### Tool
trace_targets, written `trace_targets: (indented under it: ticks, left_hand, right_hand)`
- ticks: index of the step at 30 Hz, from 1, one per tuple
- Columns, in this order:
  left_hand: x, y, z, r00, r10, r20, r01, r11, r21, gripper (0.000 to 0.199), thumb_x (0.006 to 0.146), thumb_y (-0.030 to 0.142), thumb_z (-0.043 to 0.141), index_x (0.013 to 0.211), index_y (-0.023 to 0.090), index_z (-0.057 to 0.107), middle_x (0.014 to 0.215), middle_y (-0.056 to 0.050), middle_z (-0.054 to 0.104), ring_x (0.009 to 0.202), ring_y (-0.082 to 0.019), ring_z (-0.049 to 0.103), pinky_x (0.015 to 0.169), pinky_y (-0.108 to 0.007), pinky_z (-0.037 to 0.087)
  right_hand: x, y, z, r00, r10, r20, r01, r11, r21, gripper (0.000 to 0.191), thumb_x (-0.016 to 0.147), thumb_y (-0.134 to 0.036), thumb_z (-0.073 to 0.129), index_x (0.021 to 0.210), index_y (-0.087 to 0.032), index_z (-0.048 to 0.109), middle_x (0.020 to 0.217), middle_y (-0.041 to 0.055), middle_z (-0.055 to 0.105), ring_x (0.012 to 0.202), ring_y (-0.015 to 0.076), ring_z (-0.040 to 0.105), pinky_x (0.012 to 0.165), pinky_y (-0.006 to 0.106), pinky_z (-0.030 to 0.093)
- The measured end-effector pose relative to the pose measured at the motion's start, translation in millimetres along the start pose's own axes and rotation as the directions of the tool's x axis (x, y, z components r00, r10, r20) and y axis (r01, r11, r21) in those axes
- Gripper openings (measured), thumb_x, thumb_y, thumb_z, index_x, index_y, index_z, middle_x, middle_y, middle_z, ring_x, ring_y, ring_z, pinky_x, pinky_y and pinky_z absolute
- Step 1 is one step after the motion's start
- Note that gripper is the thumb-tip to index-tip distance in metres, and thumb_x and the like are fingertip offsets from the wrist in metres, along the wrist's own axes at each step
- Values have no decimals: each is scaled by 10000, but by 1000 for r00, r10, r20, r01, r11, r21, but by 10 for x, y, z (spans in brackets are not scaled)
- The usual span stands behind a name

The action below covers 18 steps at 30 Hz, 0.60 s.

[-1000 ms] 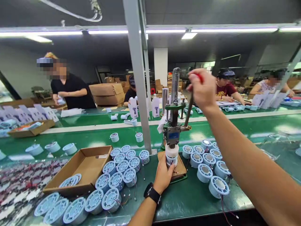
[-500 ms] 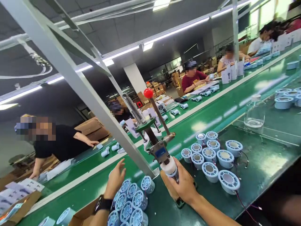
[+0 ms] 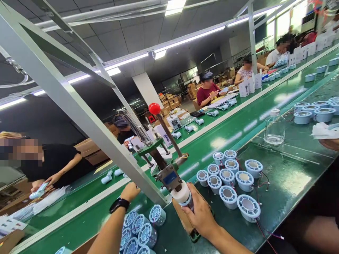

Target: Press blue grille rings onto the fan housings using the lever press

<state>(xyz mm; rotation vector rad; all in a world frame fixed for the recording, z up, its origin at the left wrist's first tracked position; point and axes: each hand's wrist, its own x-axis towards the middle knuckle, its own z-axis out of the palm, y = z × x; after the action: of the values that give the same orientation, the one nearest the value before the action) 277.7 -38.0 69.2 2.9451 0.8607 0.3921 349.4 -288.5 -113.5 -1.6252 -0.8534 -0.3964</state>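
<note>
My right hand (image 3: pixel 200 211) is wrapped round a small light-blue and grey part (image 3: pixel 187 201) under the white head (image 3: pixel 181 192) of a hand press (image 3: pixel 168 176). The press stands on its base at the bench edge, its lever topped by a red ball (image 3: pixel 154 108). My left hand (image 3: pixel 130 192), with a black band at the wrist, hangs over the green belt, left of the metal post. Its fingers are bent and partly hidden, so a grip cannot be made out. Below it are several clear-sided blue cups (image 3: pixel 147 234).
Several blue round parts with wires (image 3: pixel 227 176) stand right of the press. Beyond them is a clear bottle (image 3: pixel 274 128). A slanting metal post (image 3: pixel 87 120) crosses the left side. People work across the green belt (image 3: pixel 212 144). Another person's hand (image 3: pixel 329 143) shows at far right.
The view has shifted, and most things sit further left. My left hand's fingers, spread before, are now bent. My right hand stays round the part. A hand with white cloth has appeared at far right.
</note>
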Motion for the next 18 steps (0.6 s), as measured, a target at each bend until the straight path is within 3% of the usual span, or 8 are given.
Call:
trace_targets:
  ticks: [2,4,7,10,12,15,18]
  left_hand:
    - [-117,-195,-209,997,-75,31,73,996,53,306,919,397,600,1070,134,640,1065,-59,674,937,-222,657,836,-407,542]
    - [-383,-324,-397,990,-125,63,120,989,88,283,890,410,591,968,151,670,935,-66,713,859,-234,672,808,-392,530]
    - [-1036,-224,-496,974,-107,200,95,993,70,360,821,524,539,988,246,696,910,-49,749,848,-284,685,782,-354,515]
    - [-1729,251,-301,909,-22,416,10,999,32,304,772,483,566,1012,344,694,984,-1,749,887,-274,686,795,-324,498]
    - [-2016,635,-49,861,67,504,-78,997,1,225,758,385,588,947,320,691,954,-11,737,868,-267,686,780,-319,491]
    - [-2119,992,339,894,27,447,-57,997,54,256,800,363,566,964,205,684,1008,-111,703,891,-323,687,781,-387,502]
    - [-2076,989,507,929,-49,366,42,999,28,400,868,405,524,1149,147,645,1107,-155,680,965,-331,680,825,-406,509]
  right_hand:
    - [-5,-5,-8,1000,16,0,-16,999,28,691,868,-225,543,1498,-256,260,1438,88,481,1318,281,493,1031,458,500]
    - [-10,-11,-7,999,34,-13,-33,998,52,676,866,-230,549,1487,-264,285,1433,79,488,1315,277,496,1029,449,503]
    - [-8,-4,14,996,72,-53,-67,995,79,622,865,-254,558,1449,-251,345,1410,88,508,1287,274,521,1028,438,499]
    - [-20,8,27,992,105,-73,-96,989,115,566,873,-305,563,1404,-212,389,1377,118,525,1261,269,538,1048,432,476]
    - [-71,-23,-11,990,128,-66,-117,982,145,532,895,-329,535,1389,-195,389,1363,131,523,1254,257,537,1050,425,469]
    - [-259,-136,-241,987,160,-28,-153,974,169,479,927,-341,496,1372,-196,395,1348,127,513,1238,242,534,1031,418,473]
    - [-545,-175,-768,982,187,30,-189,971,148,478,908,-373,553,1346,-213,450,1322,110,532,1201,254,550,1021,420,464]
